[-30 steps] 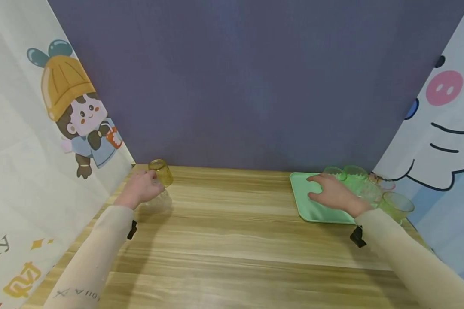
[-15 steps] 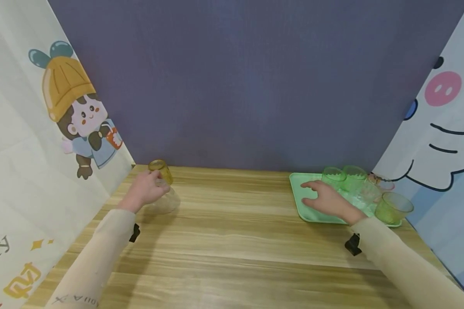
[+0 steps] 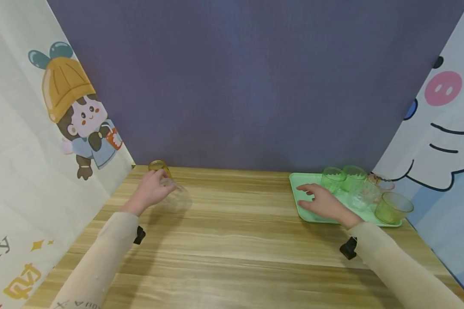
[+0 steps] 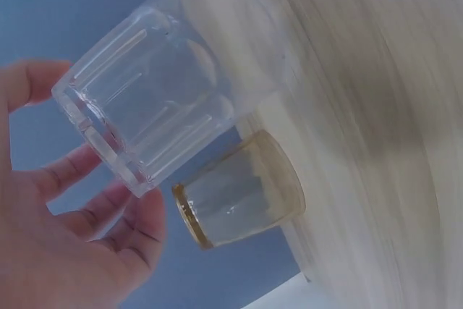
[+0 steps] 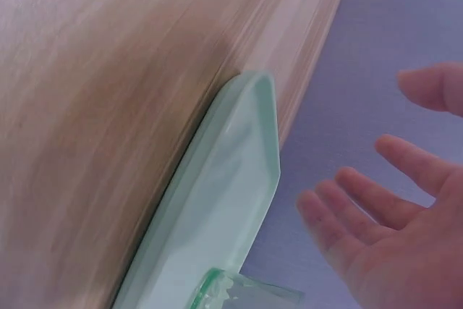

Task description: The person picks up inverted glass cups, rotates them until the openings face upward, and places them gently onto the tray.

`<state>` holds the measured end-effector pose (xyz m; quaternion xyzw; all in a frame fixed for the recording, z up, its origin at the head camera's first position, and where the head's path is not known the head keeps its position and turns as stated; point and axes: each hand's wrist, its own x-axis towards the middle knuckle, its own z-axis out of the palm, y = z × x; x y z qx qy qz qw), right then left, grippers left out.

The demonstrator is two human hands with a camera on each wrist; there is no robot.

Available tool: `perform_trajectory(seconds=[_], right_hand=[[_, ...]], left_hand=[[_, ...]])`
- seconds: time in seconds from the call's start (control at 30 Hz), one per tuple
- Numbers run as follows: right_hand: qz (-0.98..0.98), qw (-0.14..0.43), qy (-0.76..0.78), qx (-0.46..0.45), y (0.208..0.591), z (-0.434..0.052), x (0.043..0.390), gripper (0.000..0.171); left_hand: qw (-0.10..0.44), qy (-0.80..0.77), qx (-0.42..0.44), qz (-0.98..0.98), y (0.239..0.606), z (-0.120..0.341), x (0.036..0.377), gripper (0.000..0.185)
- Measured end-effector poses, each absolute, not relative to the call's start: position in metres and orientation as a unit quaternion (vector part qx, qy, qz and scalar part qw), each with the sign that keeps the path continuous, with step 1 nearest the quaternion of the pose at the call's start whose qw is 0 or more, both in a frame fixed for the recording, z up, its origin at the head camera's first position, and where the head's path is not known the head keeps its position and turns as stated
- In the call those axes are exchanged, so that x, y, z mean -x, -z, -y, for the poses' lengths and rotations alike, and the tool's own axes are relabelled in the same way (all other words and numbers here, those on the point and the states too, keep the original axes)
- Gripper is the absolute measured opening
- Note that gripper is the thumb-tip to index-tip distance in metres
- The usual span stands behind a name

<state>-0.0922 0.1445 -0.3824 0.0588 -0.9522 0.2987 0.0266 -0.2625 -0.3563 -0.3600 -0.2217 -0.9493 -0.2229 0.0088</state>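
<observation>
Wooden table (image 3: 236, 231), purple backdrop (image 3: 251, 86); left grip (image 3: 148, 193) pinching clear glass (image 3: 175, 198); right grip (image 3: 322, 201) spread.

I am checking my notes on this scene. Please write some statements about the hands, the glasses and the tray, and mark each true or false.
1. The left hand holds a clear glass. True.
2. The amber glass stands on the green tray. False: it stands on the wooden table, behind the left hand.
3. The right hand grips a green glass. False: it is open over the tray and holds nothing.
4. Several glasses stand on the tray. True.
</observation>
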Motion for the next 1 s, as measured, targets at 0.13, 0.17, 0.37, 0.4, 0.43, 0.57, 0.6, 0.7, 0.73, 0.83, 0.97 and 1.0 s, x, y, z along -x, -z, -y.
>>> perform_trajectory(seconds=[0.13,0.17,0.37,0.4,0.43,0.57,0.6,0.7,0.73,0.83,0.97,1.0], right_hand=[[0.949,0.023,-0.311,-0.055,0.384,-0.143,0.091,0.051],[0.948,0.023,-0.313,-0.054,0.384,-0.143,0.091,0.051],[0.942,0.025,-0.330,-0.057,0.388,-0.140,0.091,0.052],[0.941,0.025,-0.333,-0.058,0.389,-0.140,0.092,0.052],[0.940,0.025,-0.334,-0.058,0.390,-0.141,0.092,0.052],[0.938,0.020,-0.342,-0.053,0.392,-0.141,0.093,0.054],[0.938,0.019,-0.342,-0.054,0.392,-0.140,0.093,0.054],[0.937,0.019,-0.346,-0.052,0.393,-0.139,0.093,0.054],[0.936,0.019,-0.348,-0.053,0.393,-0.138,0.093,0.054],[0.933,0.018,-0.357,-0.052,0.392,-0.136,0.093,0.055],[0.927,0.016,-0.371,-0.049,0.391,-0.134,0.094,0.057],[0.926,0.016,-0.374,-0.049,0.392,-0.134,0.094,0.057]], left_hand=[[0.013,0.245,0.226,0.943,0.362,0.355,0.260,0.052],[0.011,0.253,0.224,0.941,0.362,0.354,0.260,0.052],[-0.019,0.322,0.198,0.926,0.362,0.350,0.255,0.057],[-0.024,0.336,0.195,0.921,0.362,0.350,0.255,0.058],[-0.029,0.348,0.192,0.917,0.362,0.349,0.254,0.058],[-0.038,0.382,0.183,0.905,0.363,0.349,0.253,0.057],[-0.040,0.388,0.180,0.903,0.363,0.349,0.252,0.057],[-0.049,0.404,0.172,0.897,0.366,0.349,0.251,0.058],[-0.053,0.409,0.170,0.895,0.367,0.349,0.251,0.058],[-0.065,0.436,0.164,0.883,0.369,0.348,0.249,0.060],[-0.075,0.473,0.154,0.864,0.370,0.345,0.247,0.062],[-0.078,0.483,0.151,0.859,0.371,0.344,0.247,0.062]])
